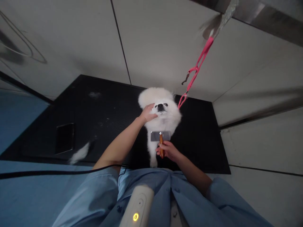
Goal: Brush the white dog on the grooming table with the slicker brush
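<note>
A small white fluffy dog (163, 121) stands on a black table (104, 119), facing me with its head raised. My left hand (148, 113) cups the side of its muzzle and chin, fingers curled against the fur. My right hand (168, 150) is closed round the orange wooden handle of a slicker brush (160, 136). The brush's grey rectangular head lies against the dog's chest. A pink leash (196, 67) runs from the dog's neck up to a metal bar at the top right.
A dark phone-like slab (65, 137) lies on the table's left part, with white fur tufts (80, 154) near the front edge. A black cable (47, 172) crosses below. A white device (138, 206) with a lit yellow button hangs at my chest. Pale wall panels stand behind.
</note>
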Motion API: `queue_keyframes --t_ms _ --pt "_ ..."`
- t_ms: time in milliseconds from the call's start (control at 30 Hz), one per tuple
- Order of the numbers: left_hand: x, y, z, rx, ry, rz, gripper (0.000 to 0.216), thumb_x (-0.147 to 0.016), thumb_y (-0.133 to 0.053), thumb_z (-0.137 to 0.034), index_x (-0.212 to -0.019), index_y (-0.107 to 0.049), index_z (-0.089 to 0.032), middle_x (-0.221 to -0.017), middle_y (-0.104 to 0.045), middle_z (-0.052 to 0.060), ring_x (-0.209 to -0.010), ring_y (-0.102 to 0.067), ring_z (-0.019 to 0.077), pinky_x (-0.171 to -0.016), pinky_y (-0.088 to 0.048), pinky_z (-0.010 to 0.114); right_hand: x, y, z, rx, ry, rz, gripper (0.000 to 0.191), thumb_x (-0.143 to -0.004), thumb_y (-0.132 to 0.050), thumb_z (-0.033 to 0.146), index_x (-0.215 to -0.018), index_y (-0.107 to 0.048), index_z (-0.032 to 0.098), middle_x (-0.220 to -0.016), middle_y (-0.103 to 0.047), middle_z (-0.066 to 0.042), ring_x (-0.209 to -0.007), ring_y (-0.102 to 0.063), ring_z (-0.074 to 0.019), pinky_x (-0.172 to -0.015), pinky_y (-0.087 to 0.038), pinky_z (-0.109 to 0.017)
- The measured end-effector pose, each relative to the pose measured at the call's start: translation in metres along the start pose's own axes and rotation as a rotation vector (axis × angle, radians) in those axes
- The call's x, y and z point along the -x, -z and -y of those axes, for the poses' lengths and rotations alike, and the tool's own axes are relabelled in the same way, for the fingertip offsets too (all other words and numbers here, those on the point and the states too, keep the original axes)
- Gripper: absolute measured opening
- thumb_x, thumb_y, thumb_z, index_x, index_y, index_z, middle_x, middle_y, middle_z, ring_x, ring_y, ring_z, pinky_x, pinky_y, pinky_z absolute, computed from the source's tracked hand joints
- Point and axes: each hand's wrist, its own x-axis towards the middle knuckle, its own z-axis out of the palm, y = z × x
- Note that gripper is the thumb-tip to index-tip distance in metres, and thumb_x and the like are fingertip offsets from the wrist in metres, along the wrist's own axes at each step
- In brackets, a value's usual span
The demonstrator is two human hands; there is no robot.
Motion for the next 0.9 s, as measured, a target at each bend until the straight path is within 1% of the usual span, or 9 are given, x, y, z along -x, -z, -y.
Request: queue_keyframes --t_ms 100,233,300,400,467,567,633,767,900 --pt "0.000 0.000 -0.001 0.007 0.006 -0.005 0.031 -0.066 -0.064 -0.039 -0.084 -0.063 -0.014 -0.079 -0.063 0.004 -0.074 -0.058 0.0182 -0.072 -0.048 0.029 0.003 0.002 0.001 0.011 0.032 0.103 0.043 -0.067 -0.078 0.046 -0.090 -0.055 0.017 -0.075 -0.072 -0.005 -0.056 -0.065 -0.0155 -0.048 -0.045 -0.023" --pt "-0.002 -0.002 -0.001 0.035 0.031 0.012 0.033 -0.070 -0.063 -0.042 -0.088 -0.064 -0.013 -0.083 -0.066 0.005 -0.078 -0.060 0.0190 -0.075 -0.048 0.029 -0.004 0.002 0.014 -0.051 0.329 -0.047 0.044 -0.066 -0.080 0.043 -0.092 -0.055 0.019 -0.078 -0.072 -0.003 -0.066 -0.068 -0.0153 -0.062 -0.051 -0.027" --pt "-0.002 -0.002 0.000 0.048 0.029 0.017 0.033 -0.069 -0.065 -0.041 -0.088 -0.065 -0.013 -0.086 -0.067 0.006 -0.081 -0.061 0.0205 -0.078 -0.049 0.031 -0.004 0.000 0.007 -0.043 0.206 -0.040 0.046 -0.064 -0.081 0.045 -0.090 -0.056 0.018 -0.074 -0.071 -0.003 -0.061 -0.067 -0.0150 -0.059 -0.050 -0.027" --pt "-0.002 -0.001 0.003 0.062 0.026 0.029 0.037 -0.066 -0.067 -0.040 -0.091 -0.066 -0.013 -0.092 -0.069 0.008 -0.086 -0.063 0.0225 -0.081 -0.049 0.032 0.001 -0.003 -0.002 0.002 -0.009 0.100 0.052 -0.062 -0.081 0.052 -0.091 -0.058 0.016 -0.072 -0.070 -0.005 -0.054 -0.064 -0.0154 -0.049 -0.045 -0.025" --pt "-0.003 -0.001 0.003 0.067 0.019 0.037 0.036 -0.069 -0.066 -0.041 -0.092 -0.066 -0.014 -0.093 -0.069 0.008 -0.087 -0.063 0.0224 -0.082 -0.049 0.032 0.003 -0.004 0.005 -0.001 0.088 0.111 0.056 -0.060 -0.081 0.053 -0.094 -0.059 0.016 -0.074 -0.071 -0.005 -0.055 -0.065 -0.0155 -0.051 -0.046 -0.025" --pt "-0.004 -0.002 0.003 0.069 0.026 0.035 0.032 -0.074 -0.062 -0.040 -0.090 -0.067 -0.014 -0.092 -0.069 0.007 -0.087 -0.063 0.0218 -0.083 -0.049 0.032 -0.002 -0.004 0.019 -0.024 0.319 -0.023 0.059 -0.055 -0.084 0.051 -0.095 -0.059 0.017 -0.075 -0.072 -0.003 -0.061 -0.066 -0.0142 -0.058 -0.049 -0.026" --pt "-0.004 -0.002 0.002 0.065 0.052 0.043 0.032 -0.071 -0.065 -0.038 -0.093 -0.067 -0.014 -0.096 -0.069 0.007 -0.090 -0.063 0.0223 -0.085 -0.049 0.032 -0.005 -0.005 0.016 0.000 0.259 -0.072 0.057 -0.053 -0.084 0.051 -0.091 -0.058 0.017 -0.072 -0.071 -0.002 -0.059 -0.065 -0.0136 -0.057 -0.048 -0.025" --pt "-0.005 0.000 -0.001 0.075 0.089 0.085 0.032 -0.068 -0.066 -0.034 -0.093 -0.067 -0.015 -0.096 -0.069 0.006 -0.092 -0.062 0.0228 -0.085 -0.048 0.031 -0.003 -0.008 0.005 0.048 0.037 0.068 0.056 -0.056 -0.080 0.057 -0.088 -0.058 0.016 -0.070 -0.070 -0.004 -0.053 -0.064 -0.0150 -0.049 -0.044 -0.025" --pt "-0.007 -0.001 -0.003 0.223 0.119 0.066 0.033 -0.072 -0.059 -0.038 -0.091 -0.065 -0.012 -0.089 -0.067 0.006 -0.086 -0.061 0.0210 -0.082 -0.047 0.031 -0.007 -0.012 0.019 -0.027 0.334 -0.036 0.055 -0.055 -0.083 0.052 -0.090 -0.058 0.018 -0.076 -0.072 -0.003 -0.062 -0.067 -0.0153 -0.056 -0.048 -0.026"
